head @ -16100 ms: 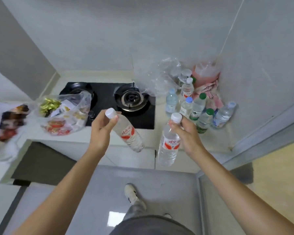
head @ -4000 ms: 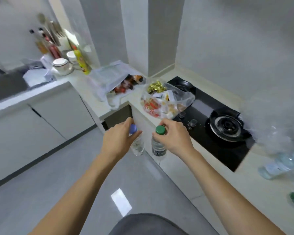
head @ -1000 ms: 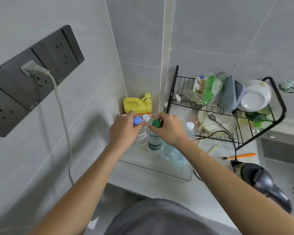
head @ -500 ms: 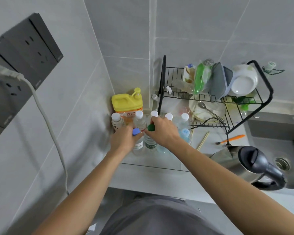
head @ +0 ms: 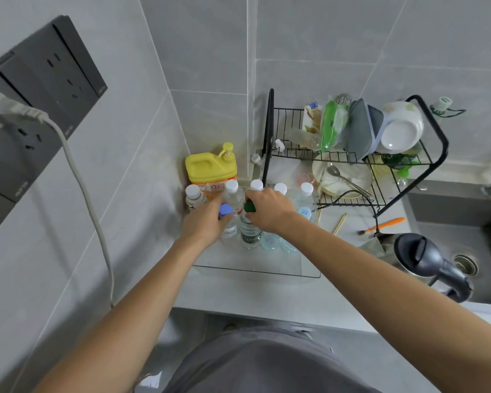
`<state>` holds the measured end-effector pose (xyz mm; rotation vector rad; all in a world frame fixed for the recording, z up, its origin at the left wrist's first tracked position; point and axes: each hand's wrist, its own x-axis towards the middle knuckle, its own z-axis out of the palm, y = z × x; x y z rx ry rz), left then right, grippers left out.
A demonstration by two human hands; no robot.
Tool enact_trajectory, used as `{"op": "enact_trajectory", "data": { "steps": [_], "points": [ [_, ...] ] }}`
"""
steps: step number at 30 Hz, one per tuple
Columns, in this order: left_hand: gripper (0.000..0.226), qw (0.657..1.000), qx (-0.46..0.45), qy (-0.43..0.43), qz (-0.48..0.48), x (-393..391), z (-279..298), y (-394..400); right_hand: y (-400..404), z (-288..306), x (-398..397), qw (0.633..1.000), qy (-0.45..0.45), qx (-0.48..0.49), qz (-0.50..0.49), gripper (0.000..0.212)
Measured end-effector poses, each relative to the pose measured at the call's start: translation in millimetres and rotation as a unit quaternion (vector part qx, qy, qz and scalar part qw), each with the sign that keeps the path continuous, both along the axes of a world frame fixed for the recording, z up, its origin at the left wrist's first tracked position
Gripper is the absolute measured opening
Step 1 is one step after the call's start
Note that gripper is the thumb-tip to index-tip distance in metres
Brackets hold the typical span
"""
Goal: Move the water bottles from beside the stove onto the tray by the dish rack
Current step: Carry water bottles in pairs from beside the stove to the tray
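Hands work side by side over the clear tray (head: 255, 265), the landmark for all positions below. The left hand (head: 201, 222) grips the neck of the blue-capped bottle (head: 228, 222), fingers curled just under the cap; the right hand (head: 270, 211) pinches the green-capped bottle (head: 250, 231) by its cap and neck. Holding at the top probably leaves the bases free to drop into the gaps in front of the white-capped bottles (head: 231, 191) already standing at the tray's rear. Both held bottles are upright, touching each other, with bases at or just on the tray floor; contact cannot be confirmed. Behind the tray stands a yellow detergent jug (head: 207, 168); to its right, the black dish rack (head: 352, 154), then a kettle (head: 425, 259) beside the sink (head: 448, 222). Everything rests on a pale countertop (head: 267, 293) between grey tiled walls; left of the tray, a dark socket panel (head: 40, 109) carries a plugged cable.
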<state>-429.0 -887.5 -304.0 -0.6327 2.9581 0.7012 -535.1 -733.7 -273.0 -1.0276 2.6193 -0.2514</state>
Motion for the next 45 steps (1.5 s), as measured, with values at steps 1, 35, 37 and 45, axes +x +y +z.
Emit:
{"op": "enact_trajectory", "data": {
  "steps": [1, 35, 37, 45],
  "points": [
    [0.026, 1.000, -0.005, -0.003, -0.014, -1, 1, -3, 1, 2, -2, 1.000, 0.004, 0.002, 0.008, 0.026],
    [0.018, 0.998, 0.014, -0.023, -0.062, -26, 1, -17, -4, 3, -17, 0.994, 0.078, 0.038, 0.068, 0.034],
    [0.021, 0.998, 0.004, -0.021, -0.061, -26, 1, -18, -4, 2, -17, 0.993, 0.083, 0.038, 0.072, 0.034],
    [0.023, 0.997, -0.006, -0.029, -0.066, -27, 3, -17, -4, -3, -20, 0.993, 0.087, 0.030, 0.075, 0.032]
  ]
}}
